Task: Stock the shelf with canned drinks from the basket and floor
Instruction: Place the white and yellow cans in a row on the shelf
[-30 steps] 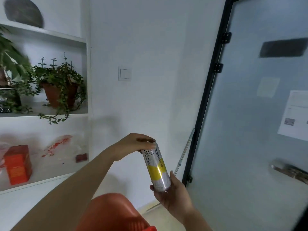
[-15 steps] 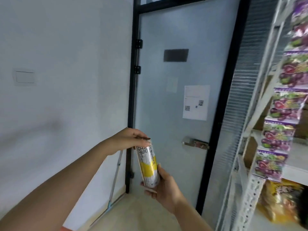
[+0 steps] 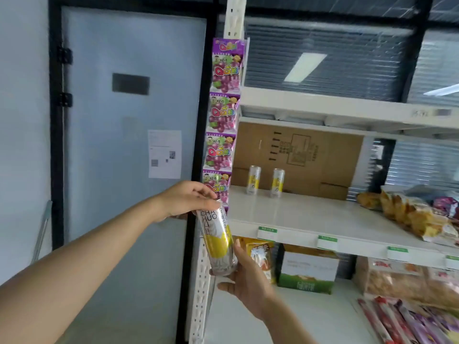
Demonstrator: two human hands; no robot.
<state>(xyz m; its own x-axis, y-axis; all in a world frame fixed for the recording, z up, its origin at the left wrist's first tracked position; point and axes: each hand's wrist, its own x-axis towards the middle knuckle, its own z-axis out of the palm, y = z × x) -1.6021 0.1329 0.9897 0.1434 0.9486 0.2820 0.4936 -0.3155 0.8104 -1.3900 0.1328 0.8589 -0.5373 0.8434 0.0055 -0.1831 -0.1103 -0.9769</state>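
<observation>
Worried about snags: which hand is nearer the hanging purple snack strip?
Left. The left hand, atop the can, is beside the strip; the right hand holds the base, below it.

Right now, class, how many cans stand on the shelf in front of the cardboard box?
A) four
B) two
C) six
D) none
B: a left can and a right can stand apart on the shelf before the cardboard box; the held can is not yet on it.
</observation>
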